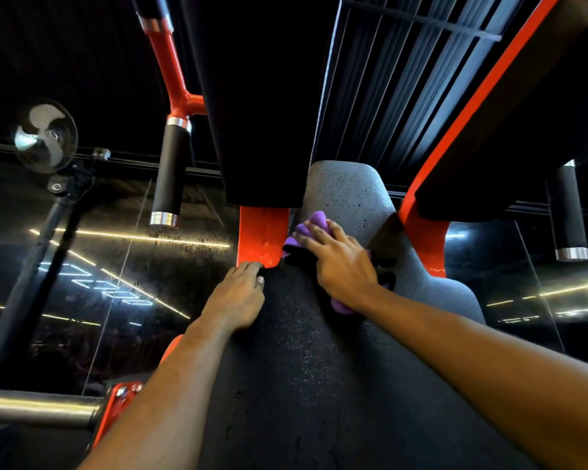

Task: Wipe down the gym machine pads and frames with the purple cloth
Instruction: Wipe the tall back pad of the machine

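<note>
One purple cloth (314, 221) under right hand (343, 266), grip released; left hand (235, 296) grasping one pad (286, 368)

purple cloth (314, 225): mostly hidden under right hand (343, 262), only far and near ends show | left hand (235, 300): hold on pad's (302, 368) left edge unclear | steel bar (31, 407): cut by left edge | fan (45, 135): blades blurred

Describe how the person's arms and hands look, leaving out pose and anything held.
The left forearm and right forearm are bare, with no sleeves in view. The left hand and right hand wear no gloves; no rings, watch or wristbands show.
</note>
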A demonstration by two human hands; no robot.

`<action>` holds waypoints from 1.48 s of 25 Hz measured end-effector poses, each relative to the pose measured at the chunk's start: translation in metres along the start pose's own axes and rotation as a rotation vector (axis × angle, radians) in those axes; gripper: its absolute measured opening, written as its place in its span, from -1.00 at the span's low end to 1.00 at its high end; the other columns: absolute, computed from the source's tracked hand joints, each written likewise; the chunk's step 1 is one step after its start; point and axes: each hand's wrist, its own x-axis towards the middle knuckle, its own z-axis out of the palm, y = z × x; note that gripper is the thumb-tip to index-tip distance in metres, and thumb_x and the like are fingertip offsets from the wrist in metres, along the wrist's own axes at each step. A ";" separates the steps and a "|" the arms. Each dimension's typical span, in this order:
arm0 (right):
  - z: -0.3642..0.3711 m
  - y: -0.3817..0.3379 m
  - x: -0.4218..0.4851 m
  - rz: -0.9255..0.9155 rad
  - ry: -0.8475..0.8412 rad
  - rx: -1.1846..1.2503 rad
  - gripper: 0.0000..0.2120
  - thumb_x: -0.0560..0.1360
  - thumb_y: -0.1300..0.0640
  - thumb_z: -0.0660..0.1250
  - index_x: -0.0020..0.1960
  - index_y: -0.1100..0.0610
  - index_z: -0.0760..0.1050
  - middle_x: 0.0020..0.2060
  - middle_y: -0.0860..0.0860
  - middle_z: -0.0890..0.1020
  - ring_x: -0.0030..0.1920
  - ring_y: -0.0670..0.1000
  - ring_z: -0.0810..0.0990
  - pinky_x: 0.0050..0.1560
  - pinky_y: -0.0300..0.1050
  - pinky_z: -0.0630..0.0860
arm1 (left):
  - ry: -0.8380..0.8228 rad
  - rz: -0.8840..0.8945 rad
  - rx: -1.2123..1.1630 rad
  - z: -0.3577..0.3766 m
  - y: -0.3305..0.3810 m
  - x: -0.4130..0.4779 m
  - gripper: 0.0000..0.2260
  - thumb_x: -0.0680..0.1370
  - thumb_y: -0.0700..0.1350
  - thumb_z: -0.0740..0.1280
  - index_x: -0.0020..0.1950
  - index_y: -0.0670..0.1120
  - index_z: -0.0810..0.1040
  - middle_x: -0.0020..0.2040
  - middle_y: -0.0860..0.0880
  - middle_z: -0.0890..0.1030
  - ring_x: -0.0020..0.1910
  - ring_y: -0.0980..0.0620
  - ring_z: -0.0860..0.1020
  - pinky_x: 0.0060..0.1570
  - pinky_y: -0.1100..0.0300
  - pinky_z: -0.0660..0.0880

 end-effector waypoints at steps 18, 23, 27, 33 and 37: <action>0.002 0.064 -0.034 0.061 0.044 -0.066 -0.36 0.48 0.24 0.19 0.56 -0.02 0.31 0.54 -0.04 0.35 0.43 0.21 0.35 0.28 0.13 0.46 | 0.058 -0.019 0.147 0.001 0.013 -0.009 -0.71 0.69 -0.04 0.07 0.38 -0.07 0.35 0.35 -0.05 0.45 0.26 -0.08 0.43 0.15 -0.03 0.39; 0.000 0.078 -0.031 0.273 0.048 -0.060 -0.33 0.46 0.22 0.17 0.56 -0.04 0.29 0.55 -0.02 0.33 0.40 0.23 0.35 0.30 0.13 0.45 | 0.071 -0.034 0.162 0.001 0.017 -0.010 -0.72 0.69 -0.03 0.06 0.36 -0.07 0.36 0.34 -0.06 0.45 0.25 -0.08 0.43 0.14 -0.03 0.39; -0.005 0.113 -0.038 0.305 0.035 0.009 -0.30 0.44 0.22 0.11 0.56 -0.13 0.28 0.53 -0.07 0.36 0.37 0.19 0.39 0.26 0.11 0.46 | 0.082 -0.028 0.174 0.002 0.017 -0.010 -0.72 0.69 -0.02 0.06 0.33 -0.07 0.37 0.32 -0.06 0.46 0.25 -0.09 0.44 0.15 -0.07 0.42; 0.003 0.098 -0.037 0.093 0.056 -0.092 -0.35 0.45 0.22 0.16 0.54 -0.03 0.34 0.49 0.00 0.41 0.28 0.24 0.42 0.21 0.13 0.50 | 0.129 -0.017 0.224 0.006 0.018 -0.011 -0.75 0.67 -0.01 0.08 0.27 -0.07 0.38 0.26 -0.07 0.48 0.21 -0.09 0.45 0.09 -0.05 0.41; 0.000 0.083 0.002 0.396 0.116 0.010 -0.35 0.48 0.29 0.19 0.55 -0.01 0.31 0.53 0.00 0.35 0.37 0.23 0.38 0.27 0.10 0.45 | 0.145 -0.020 0.234 0.008 0.018 -0.010 -0.75 0.67 0.00 0.07 0.28 -0.07 0.37 0.26 -0.07 0.48 0.22 -0.10 0.45 0.11 -0.06 0.42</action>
